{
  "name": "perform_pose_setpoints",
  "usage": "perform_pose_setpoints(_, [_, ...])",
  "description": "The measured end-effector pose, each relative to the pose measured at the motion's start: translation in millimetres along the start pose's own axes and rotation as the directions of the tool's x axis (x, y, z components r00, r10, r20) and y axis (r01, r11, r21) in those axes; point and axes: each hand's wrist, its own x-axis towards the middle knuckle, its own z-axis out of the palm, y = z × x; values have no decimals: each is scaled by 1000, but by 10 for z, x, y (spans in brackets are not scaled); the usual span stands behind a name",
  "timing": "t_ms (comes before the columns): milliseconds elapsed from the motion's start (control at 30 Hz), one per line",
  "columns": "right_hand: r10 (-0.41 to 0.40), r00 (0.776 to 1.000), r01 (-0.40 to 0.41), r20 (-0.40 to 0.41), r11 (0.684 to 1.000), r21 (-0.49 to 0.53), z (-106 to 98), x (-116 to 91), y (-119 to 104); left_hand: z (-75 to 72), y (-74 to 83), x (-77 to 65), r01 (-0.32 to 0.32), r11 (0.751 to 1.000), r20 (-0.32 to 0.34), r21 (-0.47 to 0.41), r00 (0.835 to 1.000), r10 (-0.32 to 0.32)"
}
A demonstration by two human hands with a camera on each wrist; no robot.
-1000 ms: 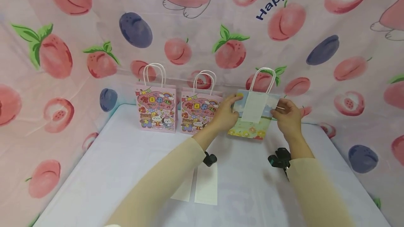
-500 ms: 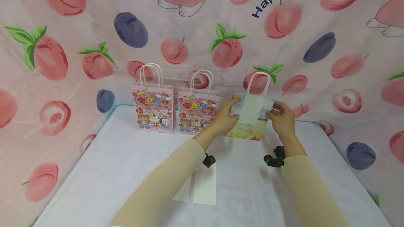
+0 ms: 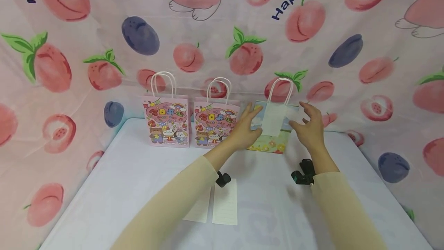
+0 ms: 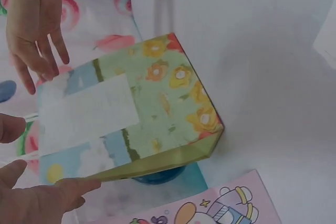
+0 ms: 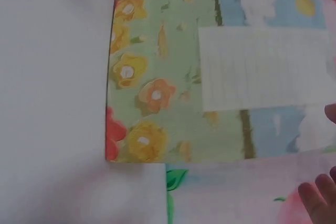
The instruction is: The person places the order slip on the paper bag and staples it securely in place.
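A gift paper bag (image 3: 265, 144) with a flower meadow and blue sky stands upright at the back right, its white handles up. A white lined paper strip (image 3: 273, 120) lies flat against its upper front. My left hand (image 3: 244, 132) is at the bag's left edge, fingers spread; a finger runs along the bag's side in the left wrist view (image 4: 79, 186). My right hand (image 3: 309, 128) is at the right edge with fingers apart, its thumb in front of the bag. Whether either hand touches the bag I cannot tell.
Two pink cartoon gift bags, one on the left (image 3: 168, 122) and one in the middle (image 3: 208, 124), stand along the back. Two white lined paper strips, one partly under my left arm (image 3: 199, 207) and one beside it (image 3: 224, 203), lie on the white table (image 3: 263, 211). A fruit-print cloth (image 3: 215, 38) hangs behind.
The flower bag was gripped at both sides and shifted slightly left and upright. Now the fingers of both hands have spread and loosened from its edges. The view has turned slightly right.
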Motion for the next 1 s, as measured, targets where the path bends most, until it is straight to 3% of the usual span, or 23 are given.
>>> perform_pose_setpoints(233, [-178, 982, 177, -57, 984, -21, 32, -185, -327, -197, 128, -285, -119, 993, 14, 23, 993, 118])
perform_pose_setpoints(433, [-257, 965, 256, 51, 966, 35, 195, -372, -552, -560, 79, -646, -152, 988, -102, 24, 983, 154])
perform_pose_setpoints(567, [-249, 957, 234, 149, 966, 110, 316, -491, -633, -785, -42, -867, -139, 990, -200, 28, 970, 141])
perform_pose_setpoints(733, [-211, 941, 170, 266, 971, 169, 506, -603, -687, -1012, -216, -1078, -76, 996, -294, 43, 952, 85])
perform_pose_setpoints(900, [-152, 924, 81, 350, 975, 208, 693, -629, -707, -1122, -364, -1145, -15, 999, -337, 48, 941, 30])
perform_pose_setpoints(1000, [-107, 919, 25, 379, 976, 215, 786, -629, -699, -1136, -403, -1150, 16, 999, -327, 39, 945, -3])
